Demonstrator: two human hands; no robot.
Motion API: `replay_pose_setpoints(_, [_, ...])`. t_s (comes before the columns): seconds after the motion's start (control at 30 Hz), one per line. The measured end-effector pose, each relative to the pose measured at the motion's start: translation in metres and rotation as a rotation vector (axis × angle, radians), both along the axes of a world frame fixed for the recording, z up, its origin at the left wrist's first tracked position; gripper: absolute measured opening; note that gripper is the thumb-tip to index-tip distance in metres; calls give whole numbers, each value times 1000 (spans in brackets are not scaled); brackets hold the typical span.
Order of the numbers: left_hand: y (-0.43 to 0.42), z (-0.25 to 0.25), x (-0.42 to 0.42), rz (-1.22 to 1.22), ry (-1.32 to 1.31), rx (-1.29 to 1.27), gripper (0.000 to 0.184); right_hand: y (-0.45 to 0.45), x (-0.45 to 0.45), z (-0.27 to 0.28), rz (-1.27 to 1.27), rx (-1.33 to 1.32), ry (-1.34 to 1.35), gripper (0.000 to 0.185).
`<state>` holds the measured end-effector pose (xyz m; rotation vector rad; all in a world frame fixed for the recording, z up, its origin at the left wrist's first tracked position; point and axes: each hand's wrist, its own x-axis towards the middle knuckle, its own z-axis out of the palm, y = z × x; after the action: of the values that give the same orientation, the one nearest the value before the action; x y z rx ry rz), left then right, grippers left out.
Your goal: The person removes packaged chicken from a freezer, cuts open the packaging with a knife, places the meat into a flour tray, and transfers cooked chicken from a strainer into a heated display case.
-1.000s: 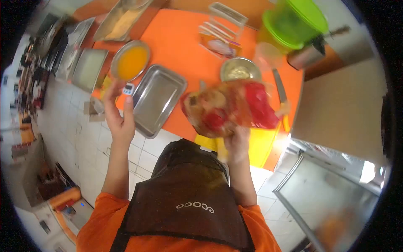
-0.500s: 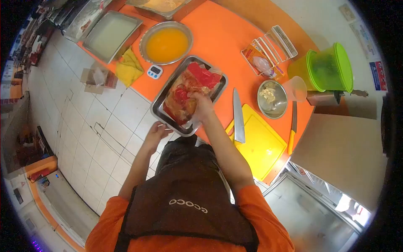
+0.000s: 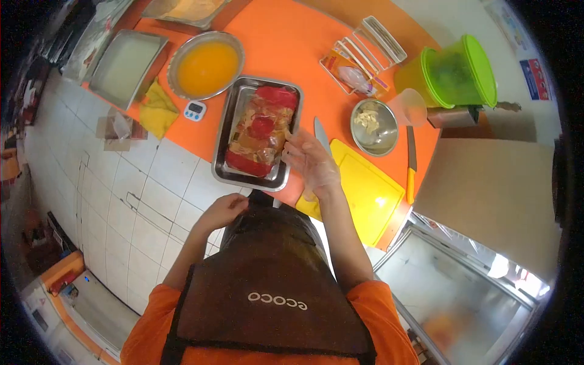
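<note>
A clear plastic bag of what looks like raw meat, with red printed ends and a red round label, lies in a rectangular metal tray at the table edge. My right hand, in a thin clear plastic glove, is just right of the tray with its fingers apart, holding nothing. Near the tray's lower left corner, my left hand is bare, its fingers loosely bent and nothing seen in them. The yellow cutting board and a knife lie beside my right hand, which partly hides them.
A bowl of orange liquid, a timer and a yellow cloth stand left of the tray. On the right are a metal bowl, a yellow-handled knife, a wire rack and green-lidded containers.
My right hand has let go of the bag and drawn back right, fingers spread. The bag lies straighter in the tray. My left hand has moved slightly down, away from the tray.
</note>
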<state>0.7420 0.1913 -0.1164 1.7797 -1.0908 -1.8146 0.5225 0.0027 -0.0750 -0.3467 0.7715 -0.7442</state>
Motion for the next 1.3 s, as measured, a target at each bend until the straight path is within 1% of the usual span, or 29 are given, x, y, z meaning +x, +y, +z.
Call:
replay_pose_setpoints(0.03, [-9, 17, 3, -198, -156, 8, 28, 3, -6, 10, -38, 1, 25, 49])
replay_pose_setpoints(0.13, [-44, 84, -12, -175, 29, -123, 31, 12, -33, 18, -210, 11, 121, 45])
replay_pose_setpoints(0.2, [-69, 113, -31, -320, 244, -193, 33, 20, -51, 15, -387, 23, 224, 43])
replay_pose_setpoints(0.23, [-79, 118, -46, -394, 356, -223, 34, 26, -61, 10, -494, 31, 292, 42])
replay_pose_setpoints(0.33, [-95, 114, -108, -568, 627, -180, 48, 37, -89, -5, -760, 74, 522, 40])
replay_pose_setpoints(0.37, [-100, 113, -127, -606, 531, -219, 53, 40, -99, -9, -842, 92, 602, 40])
replay_pose_setpoints(0.43, [-104, 106, -162, -678, 346, -305, 67, 51, -119, -17, -892, 63, 571, 43])
replay_pose_setpoints(0.5, [-96, 79, -188, -537, 397, -438, 74, 64, -136, -25, -961, 15, 538, 45])
replay_pose_setpoints(0.53, [-92, 75, -199, -463, 422, -497, 78, 67, -142, -26, -975, -12, 601, 46])
replay_pose_setpoints(0.57, [-85, 74, -208, -428, 545, -300, 80, 71, -148, -26, -988, -35, 664, 46])
replay_pose_setpoints(0.6, [-81, 75, -216, -476, 494, -405, 79, 73, -153, -25, -996, -56, 725, 47])
replay_pose_setpoints(0.63, [-77, 76, -225, -519, 440, -513, 79, 75, -158, -22, -955, -27, 849, 47])
replay_pose_setpoints(0.67, [-74, 76, -232, -559, 385, -626, 78, 78, -164, -18, -900, -93, 952, 48])
replay_pose_setpoints(0.7, [-73, 72, -241, -573, 449, -552, 78, 81, -170, -15, -840, -160, 1051, 49])
replay_pose_setpoints(0.73, [-73, 69, -251, -512, 587, -483, 77, 82, -176, -15, -773, -227, 1146, 51])
replay_pose_setpoints(0.8, [-77, 65, -276, -376, 849, -332, 77, 90, -189, -34, -652, -503, 1375, 51])
replay_pose_setpoints(0.83, [-81, 55, -285, -404, 870, -250, 72, 96, -194, -45, -578, -639, 1486, 52])
replay_pose_setpoints(0.87, [-82, 47, -295, -313, 864, -220, 71, 102, -198, -54, -497, -774, 1595, 52])
replay_pose_setpoints(0.9, [-85, 46, -308, -223, 855, -190, 70, 91, -188, -10, -500, -371, 1384, 51])
replay_pose_setpoints(0.93, [-86, 44, -319, -133, 846, -162, 70, 95, -187, -19, -534, -470, 1385, 53])
replay_pose_setpoints(0.97, [-87, 40, -326, -96, 901, -91, 69, 102, -188, -33, -567, -572, 1384, 56])
replay_pose_setpoints(1.03, [-95, 31, -334, -28, 1007, 46, 68, 116, -200, -36, -547, -731, 1446, 59])
replay_pose_setpoints(1.1, [-92, 29, -343, 87, 1090, 119, 65, 145, -213, -35, -423, -830, 1571, 58])
replay_pose_setpoints(1.13, [-91, 28, -345, 146, 1129, 158, 64, 160, -227, -18, -339, -807, 1330, 58])
replay_pose_setpoints(1.2, [-101, 13, -348, 285, 1203, 148, 67, 200, -268, 15, -167, -748, 848, 59])
replay_pose_setpoints(1.23, [-107, 5, -351, 358, 1244, 140, 69, 222, -296, 15, -107, -714, 900, 59])
replay_pose_setpoints(1.27, [-109, 2, -353, 411, 1204, 178, 72, 245, -327, 16, -46, -679, 951, 58])
replay_pose_setpoints(1.3, [-111, 1, -355, 464, 1162, 213, 74, 264, -362, 27, -126, -381, 1051, 58])
